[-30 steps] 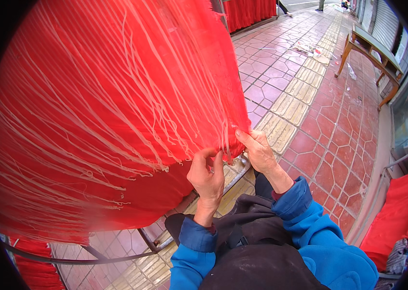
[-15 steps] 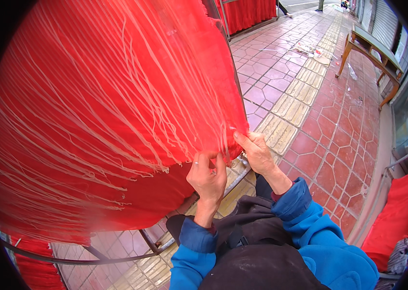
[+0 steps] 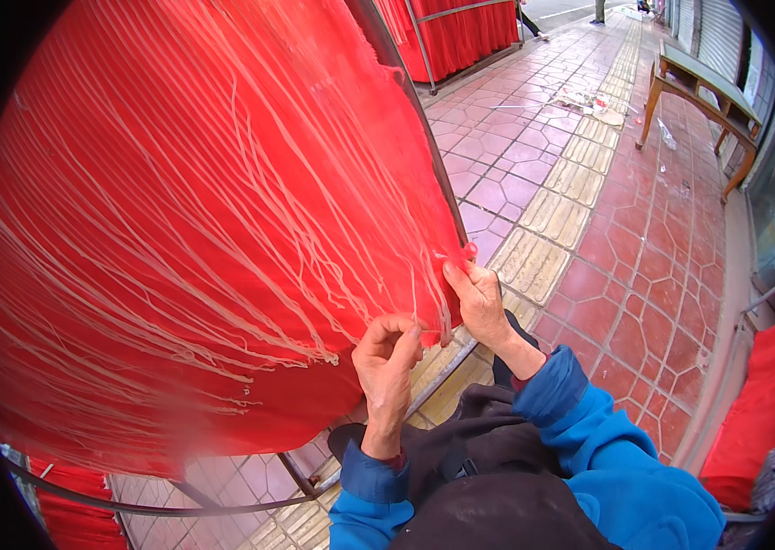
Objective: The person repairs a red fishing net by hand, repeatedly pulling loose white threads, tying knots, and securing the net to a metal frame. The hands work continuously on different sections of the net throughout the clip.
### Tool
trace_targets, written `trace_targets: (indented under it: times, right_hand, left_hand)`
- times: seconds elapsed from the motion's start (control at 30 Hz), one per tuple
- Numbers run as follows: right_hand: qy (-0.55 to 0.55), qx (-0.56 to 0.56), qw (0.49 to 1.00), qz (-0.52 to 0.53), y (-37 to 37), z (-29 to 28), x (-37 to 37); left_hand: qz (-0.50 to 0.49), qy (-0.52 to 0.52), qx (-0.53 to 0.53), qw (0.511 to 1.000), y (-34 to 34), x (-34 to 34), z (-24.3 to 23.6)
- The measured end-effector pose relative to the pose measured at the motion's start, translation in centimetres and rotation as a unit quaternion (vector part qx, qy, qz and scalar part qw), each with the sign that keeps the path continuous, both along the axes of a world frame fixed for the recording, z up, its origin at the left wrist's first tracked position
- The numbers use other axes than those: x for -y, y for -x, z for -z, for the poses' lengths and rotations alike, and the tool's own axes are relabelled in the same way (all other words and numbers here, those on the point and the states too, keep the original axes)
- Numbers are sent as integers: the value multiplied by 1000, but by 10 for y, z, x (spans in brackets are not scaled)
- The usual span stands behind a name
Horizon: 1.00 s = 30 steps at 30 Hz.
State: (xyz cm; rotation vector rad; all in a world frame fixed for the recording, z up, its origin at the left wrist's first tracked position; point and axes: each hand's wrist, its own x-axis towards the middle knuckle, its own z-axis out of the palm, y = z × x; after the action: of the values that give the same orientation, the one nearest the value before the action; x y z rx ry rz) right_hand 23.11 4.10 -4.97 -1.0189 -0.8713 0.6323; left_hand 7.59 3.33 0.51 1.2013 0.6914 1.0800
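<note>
A large red cloth hangs on a dark metal frame and fills the left side. Rows of long pale threads run down it and end in loose, curled tails. At the cloth's lower right corner, my right hand is closed on the edge, with a small red tuft poking out above the thumb. Just left of it, my left hand is closed in a pinch, thumb against forefinger, on the lower end of one pale thread. The ring-side fingers of both hands are partly hidden.
Metal frame bars curve beneath the cloth. Another red cloth hangs on a rack farther off. A wooden table stands at the right, with litter on the tiled pavement. Red fabric lies at the lower right.
My left hand has moved down and a little away from my right hand. My right hand keeps its grip on the cloth's edge, slightly lower in view.
</note>
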Motion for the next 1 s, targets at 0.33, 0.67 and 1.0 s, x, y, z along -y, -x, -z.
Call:
trace_targets:
  times: [0.33, 0.67, 1.0]
  right_hand:
    - [-35, 122, 990, 53, -3, 12, -8]
    - [-51, -44, 998, -21, 6, -1, -4]
    - [-27, 60, 997, 38, -1, 6, -9]
  left_hand:
    - [89, -44, 182, 978, 17, 13, -47]
    - [145, -154, 190, 959, 36, 52, -88]
    - [187, -169, 224, 941, 53, 76, -107]
